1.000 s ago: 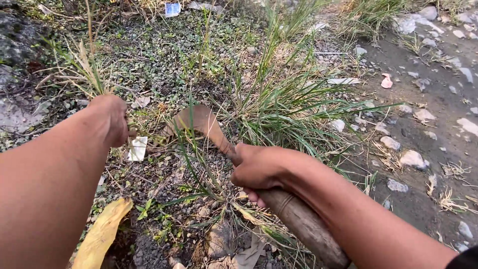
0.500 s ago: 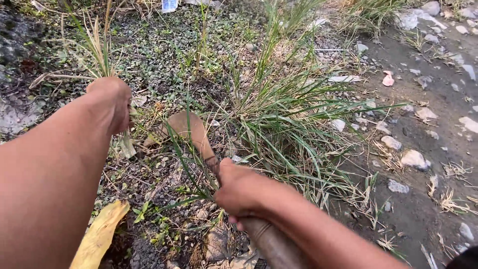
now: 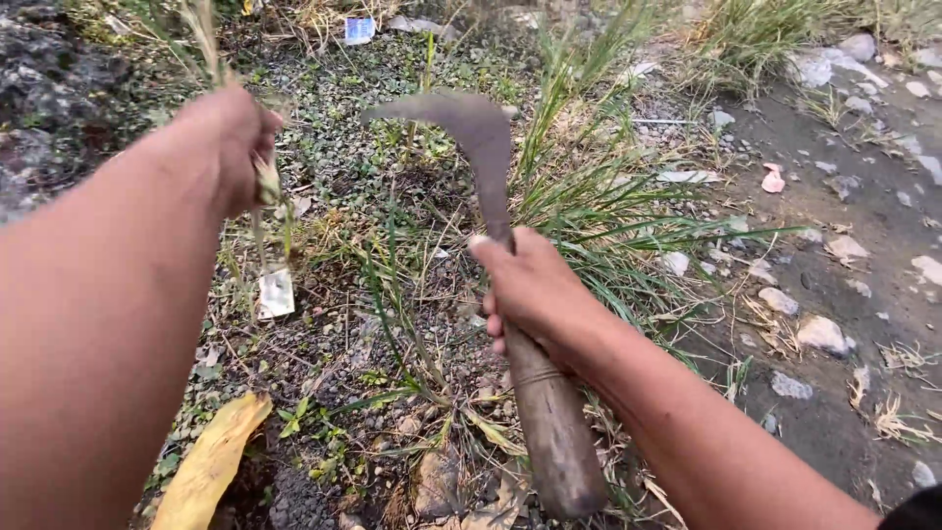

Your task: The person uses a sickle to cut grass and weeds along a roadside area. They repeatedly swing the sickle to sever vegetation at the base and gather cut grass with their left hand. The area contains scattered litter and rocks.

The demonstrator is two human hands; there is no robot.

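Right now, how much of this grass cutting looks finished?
Little, it seems. The left hand grips a few cut grass stalks, and the right hand holds a sickle raised clear of the ground. The big grass clump beside the stony path stands uncut.

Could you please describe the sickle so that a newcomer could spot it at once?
Look at the grass clump beside the stony path. In front of it the right hand grips the sickle: a thick wooden handle and a dark, rusty, hooked blade, the only metal tool there.
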